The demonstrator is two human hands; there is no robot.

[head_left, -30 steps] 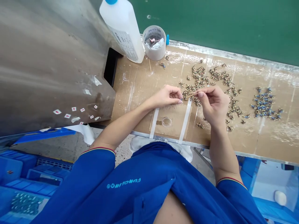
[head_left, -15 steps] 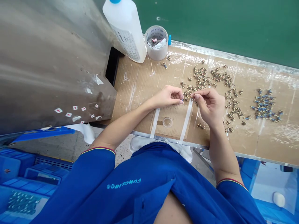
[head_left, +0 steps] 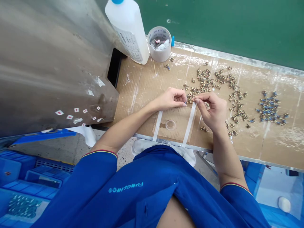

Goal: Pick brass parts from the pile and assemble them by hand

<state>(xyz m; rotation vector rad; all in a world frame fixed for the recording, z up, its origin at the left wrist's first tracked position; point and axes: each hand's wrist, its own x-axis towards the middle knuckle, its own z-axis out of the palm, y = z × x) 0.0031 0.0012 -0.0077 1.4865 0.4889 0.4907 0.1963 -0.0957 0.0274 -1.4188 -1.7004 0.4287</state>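
Left hand [head_left: 171, 98] in the middle of the frame, over a brown cardboard sheet [head_left: 135, 95], with fingertips [head_left: 183, 101] pinched narrow; anything between them too small to tell. Right hand [head_left: 212, 111] just to the right, fingers [head_left: 197, 101] narrow too, holding a thin wooden stick [head_left: 191, 101]. Tip of the stick right beside the left fingertips. Lots of tiny brass parts [head_left: 203, 79] in a loose heap just above the hands, and more brass parts with blue bits [head_left: 268, 107] at the right of the frame. Two white tape strips [head_left: 189, 125] on the cardboard below the hands, and a small clear round dish [head_left: 170, 124] between them. Near the top middle, a white plastic bottle [head_left: 128, 31] just beside a clear cup [head_left: 159, 52] with white tissue [head_left: 163, 45] inside. Green board [head_left: 225, 22] at the upper right, shiny steel panel [head_left: 47, 63] at the upper left, blue crates [head_left: 19, 171] at the lower left, and a blue work shirt [head_left: 95, 186] along the bottom.
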